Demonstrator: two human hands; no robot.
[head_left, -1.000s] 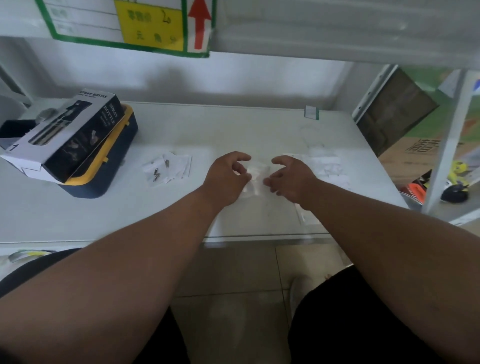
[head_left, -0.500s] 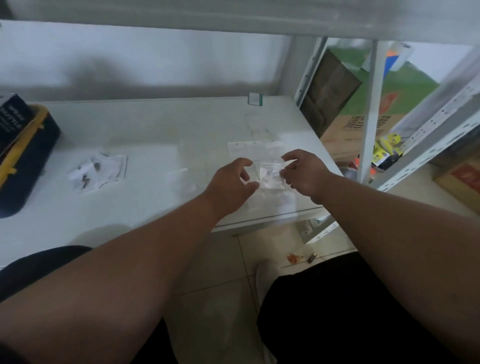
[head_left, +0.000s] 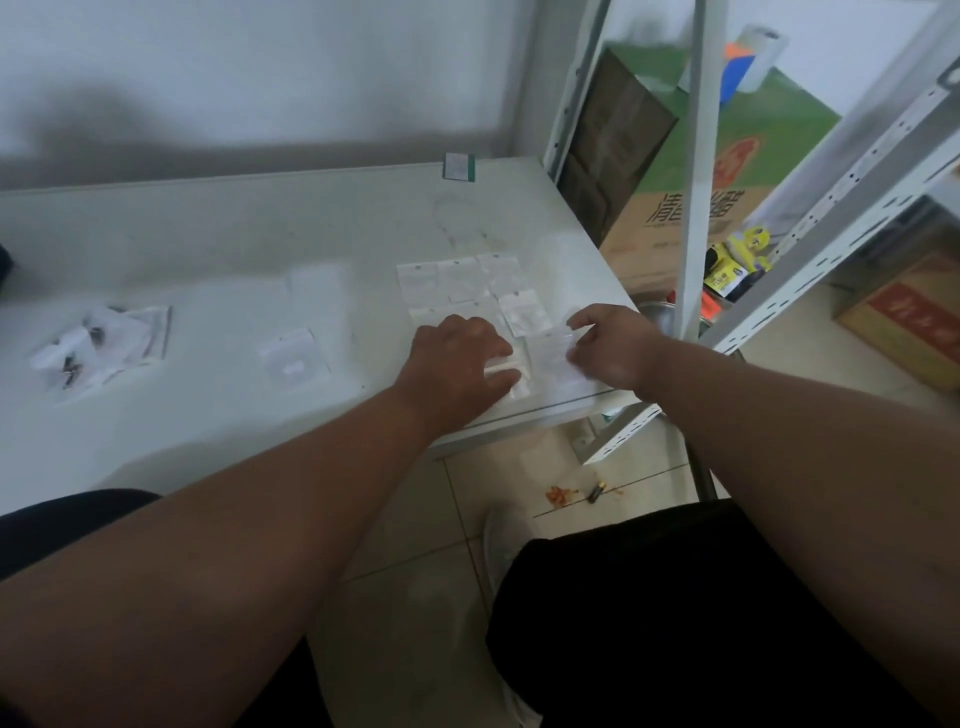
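Lying beyond held bag (head_left: 549, 359): bag rows (head_left: 460, 280).

Brings the small clear bag (head_left: 545, 358) down from between the fingertips and lays it flat on the table (head_left: 208, 249), right at the front corner. Spreads the left hand (head_left: 457, 358) over its left half, with straight fingers now instead of a pinch. Leaves only the curled fingers of the right hand (head_left: 613, 348) gripping its right edge. Swings the view right and down meanwhile: loses the yellow-trimmed case off the left, pulls in more of the laid-out bags (head_left: 462, 280) beyond the hands, the rack post (head_left: 696, 182) and the cartons (head_left: 737, 171).
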